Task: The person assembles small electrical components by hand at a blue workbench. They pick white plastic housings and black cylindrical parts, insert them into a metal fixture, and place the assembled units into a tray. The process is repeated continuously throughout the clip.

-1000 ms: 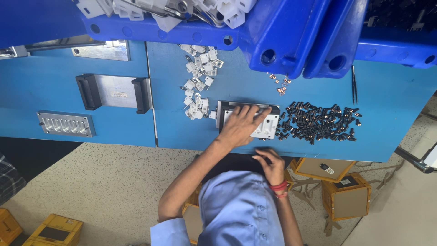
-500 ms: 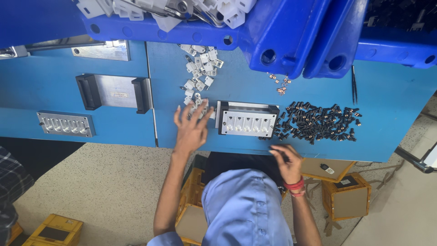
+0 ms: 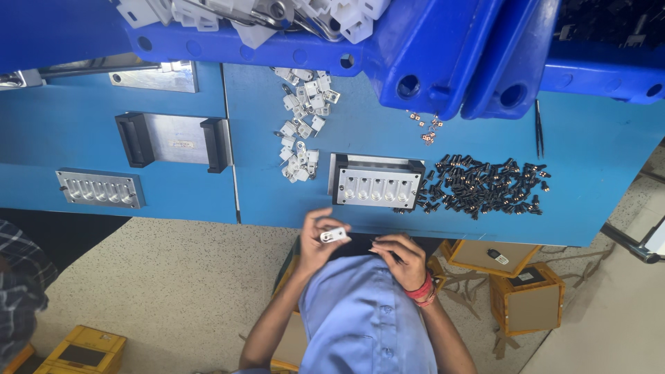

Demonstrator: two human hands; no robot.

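While the left hand (image 3: 317, 239) pinches a small white part (image 3: 334, 235) and the right hand (image 3: 402, 257) closes on something unclear, the part might slip off the bench (image 3: 277, 201).

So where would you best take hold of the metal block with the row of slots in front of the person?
Grip the metal block across its two long edges, coming from above. It lies flat on the blue table; black parts crowd its right end and white pieces lie near its left.

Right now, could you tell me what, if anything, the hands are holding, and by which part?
The left hand pinches a small white plastic block by its end; the right hand's contents cannot be told.
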